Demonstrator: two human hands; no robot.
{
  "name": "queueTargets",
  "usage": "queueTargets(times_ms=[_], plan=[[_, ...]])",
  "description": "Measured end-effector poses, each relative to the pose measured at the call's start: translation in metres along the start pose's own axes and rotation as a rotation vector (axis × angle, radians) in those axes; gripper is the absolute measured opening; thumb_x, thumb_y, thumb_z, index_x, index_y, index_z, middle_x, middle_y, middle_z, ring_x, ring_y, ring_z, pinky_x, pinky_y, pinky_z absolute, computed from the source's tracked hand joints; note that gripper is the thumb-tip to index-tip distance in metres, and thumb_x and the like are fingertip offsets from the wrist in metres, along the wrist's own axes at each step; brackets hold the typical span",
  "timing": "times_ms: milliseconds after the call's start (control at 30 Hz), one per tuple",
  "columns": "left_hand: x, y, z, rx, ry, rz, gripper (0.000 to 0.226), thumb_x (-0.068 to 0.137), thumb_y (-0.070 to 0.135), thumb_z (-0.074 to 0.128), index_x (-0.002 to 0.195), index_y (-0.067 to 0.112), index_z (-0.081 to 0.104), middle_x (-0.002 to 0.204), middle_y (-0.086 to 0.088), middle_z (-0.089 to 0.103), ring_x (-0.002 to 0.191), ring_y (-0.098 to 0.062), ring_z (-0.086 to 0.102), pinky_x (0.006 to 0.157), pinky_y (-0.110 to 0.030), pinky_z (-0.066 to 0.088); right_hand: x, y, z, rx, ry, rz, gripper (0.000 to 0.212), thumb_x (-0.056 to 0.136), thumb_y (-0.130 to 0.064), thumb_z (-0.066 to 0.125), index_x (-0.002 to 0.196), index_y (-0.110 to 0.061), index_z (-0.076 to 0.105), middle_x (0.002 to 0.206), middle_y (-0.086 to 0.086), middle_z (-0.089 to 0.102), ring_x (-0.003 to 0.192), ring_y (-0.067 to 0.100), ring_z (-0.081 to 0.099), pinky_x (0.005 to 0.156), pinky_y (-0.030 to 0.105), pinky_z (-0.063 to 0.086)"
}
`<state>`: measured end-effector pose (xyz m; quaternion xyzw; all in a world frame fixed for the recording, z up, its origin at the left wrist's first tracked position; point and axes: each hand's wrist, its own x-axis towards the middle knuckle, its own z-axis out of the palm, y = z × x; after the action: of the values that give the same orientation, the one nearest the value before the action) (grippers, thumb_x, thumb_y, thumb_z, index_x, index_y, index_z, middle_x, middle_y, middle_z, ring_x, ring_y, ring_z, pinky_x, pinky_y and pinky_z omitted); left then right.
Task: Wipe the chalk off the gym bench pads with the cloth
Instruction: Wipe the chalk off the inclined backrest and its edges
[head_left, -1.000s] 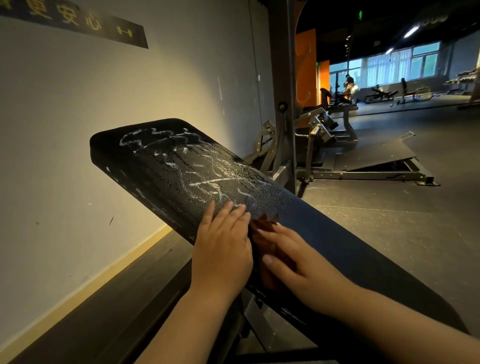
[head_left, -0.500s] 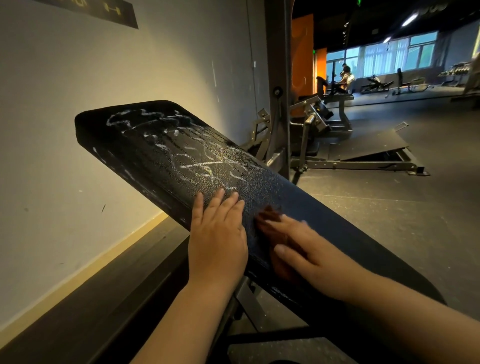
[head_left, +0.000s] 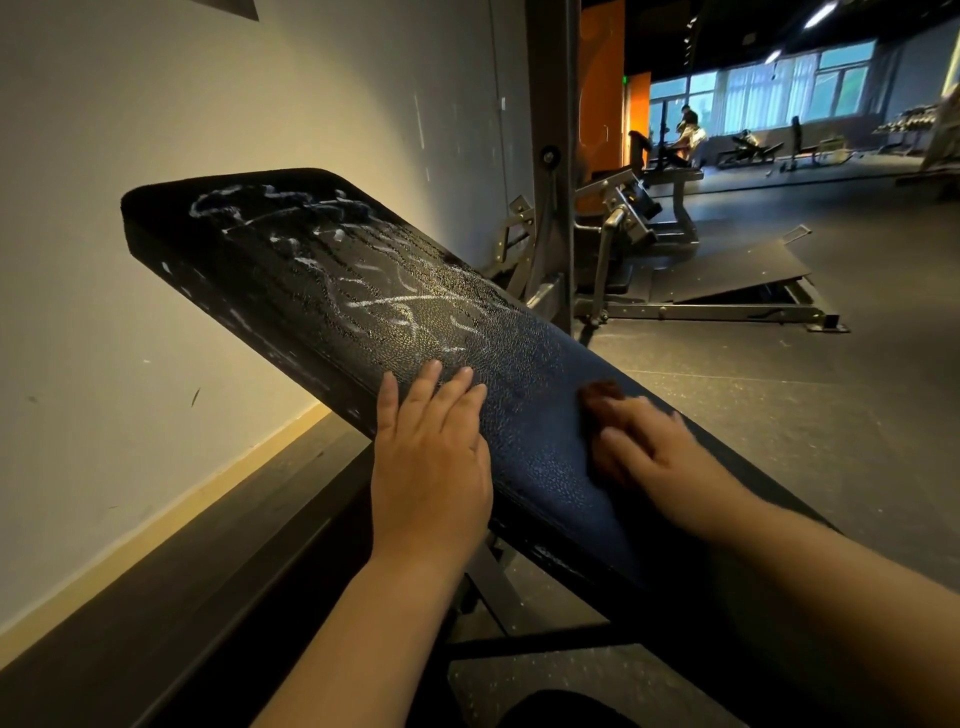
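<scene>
Inclined black bench pad (head_left: 530, 447) is seen running from upper left to lower right, beside a pale wall (head_left: 156, 130). White chalk marks (head_left: 395, 304) are spread over the pad's upper half, with a few flecks on its side edge. The lower half is seen as dark and pebbled.

The left hand (head_left: 431, 462) is laid flat on the pad's near edge, fingers straight, nothing held. The right hand (head_left: 657, 452) is pressed onto a reddish-brown cloth (head_left: 602, 391), fingers stretched out over it. This hand is motion-blurred, so finger detail is hard to make out. Most of the cloth is hidden under it; only the upper tip and a strip beside the fingers are shown. The cloth is placed toward the pad's far side, below the chalk, apart from the left hand.

The pad's lower end is covered by the right forearm. The bench frame (head_left: 493, 582) is dimly seen underneath. A grey upright post (head_left: 553, 156) is seen behind. A distant person (head_left: 691, 132) is too small to detail. A dark sign (head_left: 228, 6) is cut off at the top edge.
</scene>
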<state>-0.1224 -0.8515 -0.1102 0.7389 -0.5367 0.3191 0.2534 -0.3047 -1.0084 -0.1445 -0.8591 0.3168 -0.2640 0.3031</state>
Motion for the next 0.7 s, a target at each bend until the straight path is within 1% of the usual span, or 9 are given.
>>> queueTargets(times_ms=[33, 100, 233, 333, 400, 433, 533, 600, 700], plan=[[0.0, 0.001, 0.0, 0.0, -0.001, -0.004, 0.051, 0.094, 0.027, 0.03, 0.129, 0.015, 0.065, 0.14, -0.001, 0.06, 0.142, -0.024, 0.041, 0.124, -0.046, 0.004, 0.009, 0.003, -0.001, 0.029, 0.073, 0.119, 0.043, 0.096, -0.057, 0.043, 0.138, -0.045, 0.045, 0.137, -0.017, 0.045, 0.138, 0.016, 0.038, 0.12, 0.055, 0.026], [0.0, 0.004, 0.001, 0.002, 0.0, -0.02, 0.051, 0.094, 0.027, 0.029, 0.128, 0.015, 0.065, 0.139, -0.002, 0.06, 0.142, -0.024, 0.041, 0.124, -0.047, 0.004, 0.015, -0.009, 0.01, 0.053, 0.121, 0.179, 0.05, 0.097, -0.057, 0.042, 0.143, -0.037, 0.042, 0.148, -0.005, 0.04, 0.136, 0.023, 0.042, 0.113, 0.054, 0.037], [-0.002, 0.006, 0.002, 0.003, -0.011, -0.04, 0.051, 0.094, 0.026, 0.027, 0.13, 0.016, 0.063, 0.142, 0.0, 0.057, 0.144, -0.022, 0.038, 0.124, -0.048, 0.004, -0.019, -0.055, 0.036, 0.11, 0.05, -0.145, 0.048, 0.102, -0.041, 0.047, 0.149, -0.042, 0.037, 0.155, -0.024, 0.025, 0.144, 0.005, 0.027, 0.122, 0.041, 0.025], [-0.003, 0.003, 0.0, -0.005, -0.025, -0.031, 0.05, 0.095, 0.026, 0.028, 0.131, 0.017, 0.062, 0.144, 0.001, 0.055, 0.145, -0.021, 0.035, 0.125, -0.047, 0.003, -0.03, -0.038, 0.024, 0.05, -0.085, -0.279, 0.048, 0.099, -0.047, 0.049, 0.143, -0.058, 0.035, 0.147, -0.043, 0.023, 0.14, -0.013, 0.023, 0.121, 0.038, 0.027], [-0.004, 0.002, -0.001, -0.018, -0.031, -0.019, 0.05, 0.096, 0.027, 0.028, 0.131, 0.017, 0.062, 0.144, 0.001, 0.055, 0.145, -0.021, 0.035, 0.125, -0.046, 0.003, -0.021, -0.016, 0.013, -0.026, -0.044, -0.245, 0.043, 0.098, -0.048, 0.047, 0.136, -0.064, 0.034, 0.137, -0.051, 0.025, 0.135, -0.014, 0.029, 0.121, 0.046, 0.026], [-0.004, 0.002, 0.0, -0.021, -0.03, -0.019, 0.05, 0.096, 0.027, 0.028, 0.131, 0.017, 0.062, 0.144, 0.001, 0.055, 0.145, -0.021, 0.035, 0.125, -0.046, 0.003, -0.014, -0.009, 0.01, 0.032, 0.004, -0.168, 0.039, 0.099, -0.045, 0.048, 0.132, -0.064, 0.037, 0.131, -0.051, 0.03, 0.132, -0.008, 0.037, 0.118, 0.049, 0.031], [-0.006, 0.006, 0.002, -0.02, -0.009, -0.054, 0.05, 0.095, 0.027, 0.027, 0.129, 0.017, 0.063, 0.143, 0.0, 0.056, 0.144, -0.022, 0.036, 0.125, -0.047, 0.004, -0.004, -0.018, 0.021, 0.141, 0.136, -0.012, 0.035, 0.1, -0.04, 0.05, 0.132, -0.053, 0.044, 0.133, -0.032, 0.041, 0.132, 0.015, 0.044, 0.111, 0.047, 0.038], [-0.005, 0.013, 0.004, -0.033, 0.009, -0.101, 0.051, 0.095, 0.026, 0.026, 0.128, 0.017, 0.063, 0.142, -0.001, 0.056, 0.144, -0.023, 0.036, 0.124, -0.05, 0.006, -0.013, -0.032, 0.035, 0.113, 0.125, -0.067, 0.044, 0.1, -0.04, 0.051, 0.143, -0.048, 0.041, 0.143, -0.03, 0.033, 0.138, 0.009, 0.037, 0.115, 0.043, 0.035], [-0.008, 0.018, 0.006, -0.059, 0.003, -0.123, 0.052, 0.095, 0.025, 0.024, 0.13, 0.016, 0.062, 0.145, -0.002, 0.054, 0.147, -0.023, 0.032, 0.125, -0.049, 0.003, -0.037, -0.044, 0.029, 0.161, -0.037, -0.201, 0.048, 0.098, -0.043, 0.053, 0.143, -0.056, 0.039, 0.143, -0.042, 0.026, 0.137, -0.011, 0.03, 0.113, 0.027, 0.033]])
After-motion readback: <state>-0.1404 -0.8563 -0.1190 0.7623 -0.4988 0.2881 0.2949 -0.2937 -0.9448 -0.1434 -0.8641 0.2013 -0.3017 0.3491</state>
